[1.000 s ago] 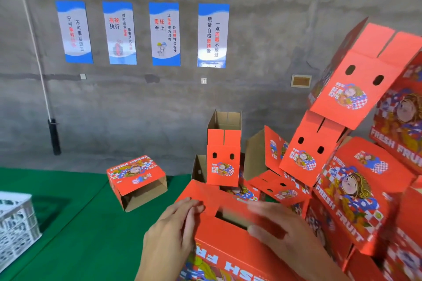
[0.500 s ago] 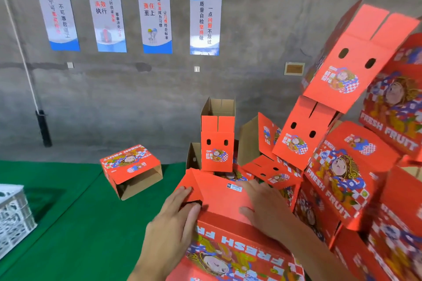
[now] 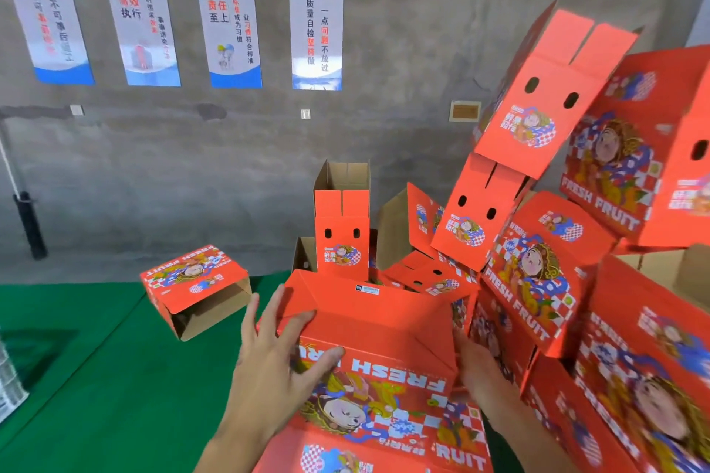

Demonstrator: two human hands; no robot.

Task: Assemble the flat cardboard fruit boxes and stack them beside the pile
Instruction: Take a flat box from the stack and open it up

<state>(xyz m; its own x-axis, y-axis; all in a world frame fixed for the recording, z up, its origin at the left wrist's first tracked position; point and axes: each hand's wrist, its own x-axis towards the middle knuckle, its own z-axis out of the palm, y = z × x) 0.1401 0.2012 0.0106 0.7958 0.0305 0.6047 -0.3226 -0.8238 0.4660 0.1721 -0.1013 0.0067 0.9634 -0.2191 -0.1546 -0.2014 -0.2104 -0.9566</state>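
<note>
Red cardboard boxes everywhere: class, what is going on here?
A person is assembling a red printed cardboard fruit box. The left hand presses its spread fingers on the box's left side, the right hand is against its right side. A heap of assembled red boxes rises on the right.

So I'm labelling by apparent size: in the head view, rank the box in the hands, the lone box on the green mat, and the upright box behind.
1. Box in the hands, nearest the camera, which inflates it.
2. Lone box on the green mat.
3. Upright box, roughly alike; unsure.
</note>
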